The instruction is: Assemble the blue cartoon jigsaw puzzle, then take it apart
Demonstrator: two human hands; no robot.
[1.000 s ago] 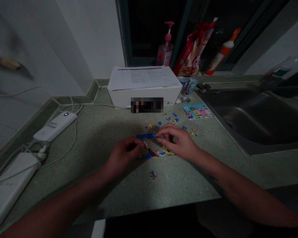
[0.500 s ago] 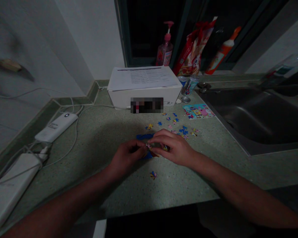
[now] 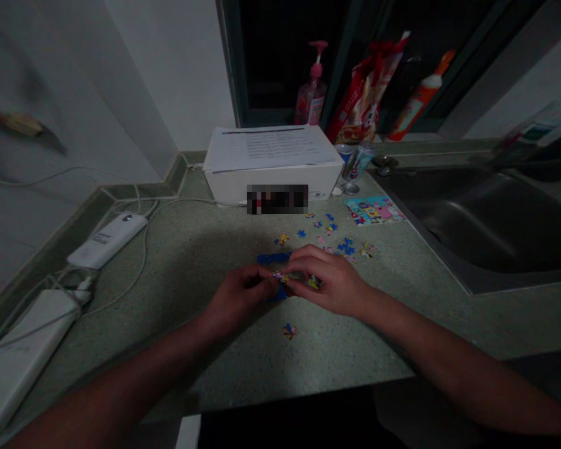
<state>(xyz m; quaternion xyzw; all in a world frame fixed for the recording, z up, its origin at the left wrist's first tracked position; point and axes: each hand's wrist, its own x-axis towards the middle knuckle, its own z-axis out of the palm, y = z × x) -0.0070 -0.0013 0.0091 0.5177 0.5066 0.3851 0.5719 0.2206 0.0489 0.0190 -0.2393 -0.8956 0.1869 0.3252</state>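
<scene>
My left hand [image 3: 244, 292] is closed in a pinch on small jigsaw puzzle pieces [image 3: 280, 276], which are pink and yellow. From the other side, the thumb and forefinger of my right hand [image 3: 330, 277] pinch the same pieces. Whether these are joined cannot be made out. Under both hands lies a flat blue puzzle base [image 3: 272, 257], mostly covered by the fingers. A yellowish piece [image 3: 314, 282] shows below my right palm. Nearer to me, a few loose puzzle pieces [image 3: 288, 331] lie together on the counter.
More puzzle pieces [image 3: 346, 246] are scattered beyond my right hand. A colourful cartoon picture card [image 3: 374, 210] lies by the sink [image 3: 495, 218]. Behind stands a white box [image 3: 271, 168] with papers on it. Power banks [image 3: 107, 240] and cables are at left.
The pieces between my fingertips have turned a little and show more of their pink and yellow faces. Both hands stay in nearly the same place.
</scene>
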